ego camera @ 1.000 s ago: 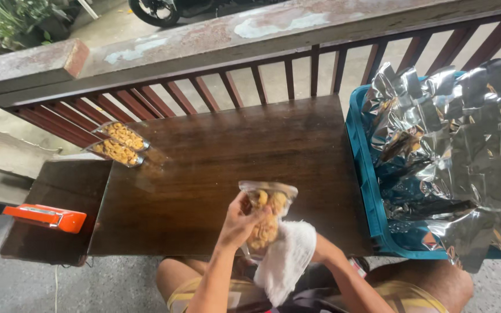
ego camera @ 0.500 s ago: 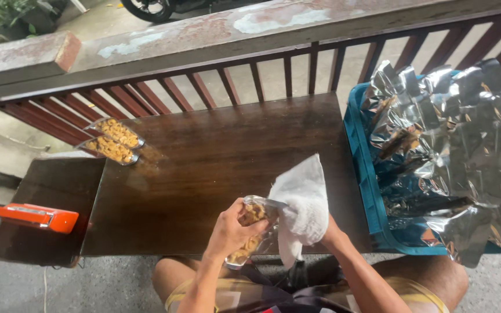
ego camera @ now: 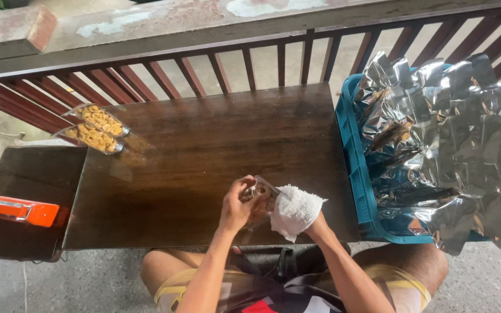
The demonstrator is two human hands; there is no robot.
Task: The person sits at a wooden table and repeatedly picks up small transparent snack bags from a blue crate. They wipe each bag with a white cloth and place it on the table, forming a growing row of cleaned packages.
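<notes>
1. Gripping a clear pouch (ego camera: pixel 258 200) over the table's (ego camera: pixel 204 150) near edge, the left hand (ego camera: pixel 236 206) is clamped on its left side.
2. The right hand (ego camera: pixel 314 223), closed on a white cloth (ego camera: pixel 294 210), presses the pouch's right side.
3. The pouch's long axis runs near-to-far between the hands.
4. Two filled pouches (ego camera: pixel 95 128) lie at the far-left corner.

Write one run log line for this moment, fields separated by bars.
left hand: holds snack pouch | right hand: white cloth against pouch | wooden table: two filled pouches far left
</notes>
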